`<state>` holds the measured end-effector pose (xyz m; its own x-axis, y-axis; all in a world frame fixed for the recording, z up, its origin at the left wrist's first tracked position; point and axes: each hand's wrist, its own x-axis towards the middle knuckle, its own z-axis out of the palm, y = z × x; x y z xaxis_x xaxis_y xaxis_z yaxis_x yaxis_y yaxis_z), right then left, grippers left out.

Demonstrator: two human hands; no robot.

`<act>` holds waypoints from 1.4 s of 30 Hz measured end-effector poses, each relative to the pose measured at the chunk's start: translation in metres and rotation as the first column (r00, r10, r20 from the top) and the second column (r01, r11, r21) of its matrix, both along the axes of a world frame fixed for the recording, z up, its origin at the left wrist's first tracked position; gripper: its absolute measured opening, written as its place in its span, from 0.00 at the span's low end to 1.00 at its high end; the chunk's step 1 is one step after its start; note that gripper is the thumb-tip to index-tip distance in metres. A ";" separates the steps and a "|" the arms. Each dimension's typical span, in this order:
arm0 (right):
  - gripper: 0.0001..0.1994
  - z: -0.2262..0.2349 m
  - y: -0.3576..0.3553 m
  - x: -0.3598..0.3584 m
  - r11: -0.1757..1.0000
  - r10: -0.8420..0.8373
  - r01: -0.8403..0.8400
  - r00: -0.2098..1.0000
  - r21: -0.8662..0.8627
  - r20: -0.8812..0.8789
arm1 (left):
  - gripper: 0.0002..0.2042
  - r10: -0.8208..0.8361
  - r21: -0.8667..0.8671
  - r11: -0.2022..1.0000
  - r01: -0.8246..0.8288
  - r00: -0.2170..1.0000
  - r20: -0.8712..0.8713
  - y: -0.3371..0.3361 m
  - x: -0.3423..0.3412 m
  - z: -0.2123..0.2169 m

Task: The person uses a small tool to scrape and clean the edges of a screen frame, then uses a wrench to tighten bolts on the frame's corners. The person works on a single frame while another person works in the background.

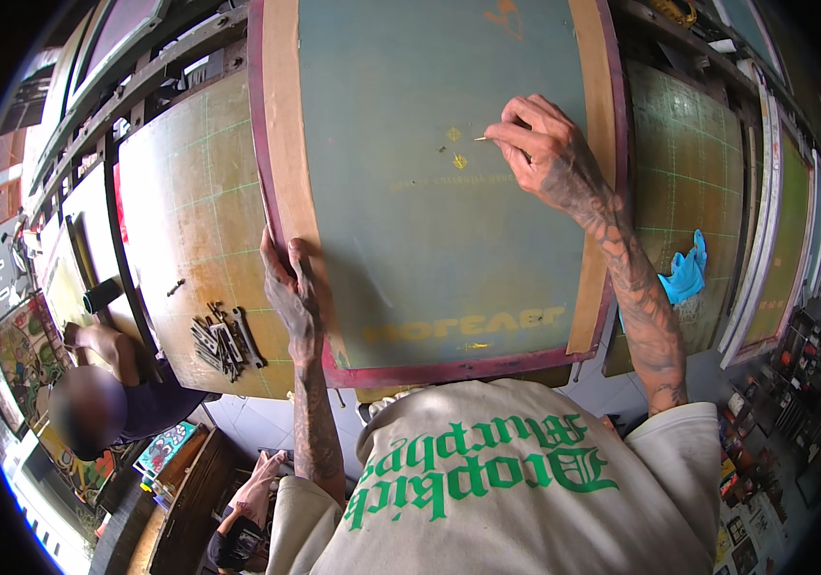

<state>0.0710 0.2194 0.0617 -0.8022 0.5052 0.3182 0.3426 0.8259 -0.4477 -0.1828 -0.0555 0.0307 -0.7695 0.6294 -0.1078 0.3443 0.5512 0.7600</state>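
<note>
A large silk-screen frame (449,360) lies in front of me, with grey-green mesh and brown tape (282,144) along its sides. My left hand (292,297) grips the frame's left edge, one finger outside it and the thumb over the tape. Above the mesh, my right hand (540,149) pinches a thin pointed stick (480,139), only its pale tip showing. That tip is just right of small yellow marks (459,162) on the mesh. Whether it touches the mesh, I cannot tell. Faint yellow lettering (468,326) crosses the mesh's near end.
Boards with green grid lines (195,192) flank the frame. Several wrenches and dark bolts (226,343) are piled on the left board. A crumpled blue glove (686,268) lies on the right one. More framed screens (774,240) stand far right. Another person (127,383) is at the left.
</note>
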 end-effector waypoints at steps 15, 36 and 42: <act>0.09 -0.017 -0.010 0.003 0.997 -0.069 0.071 0.994 0.023 -0.088 | 0.29 0.014 0.004 1.000 -0.014 1.000 -0.018 0.001 0.002 -0.005; 0.07 -0.009 -0.019 0.001 0.991 -0.092 0.082 0.991 -0.110 -0.094 | 0.29 0.019 -0.015 1.000 -0.018 0.997 0.073 0.003 0.005 0.007; 0.07 -0.014 -0.024 -0.001 0.987 -0.137 0.126 0.984 -0.098 -0.114 | 0.29 0.010 0.027 1.000 -0.011 0.999 0.047 0.001 0.003 0.002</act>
<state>0.0700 0.1954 0.0473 -0.6857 0.6349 0.3561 0.3849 0.7314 -0.5629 -0.1797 -0.0542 0.0329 -0.7705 0.6248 -0.1262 0.3028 0.5330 0.7901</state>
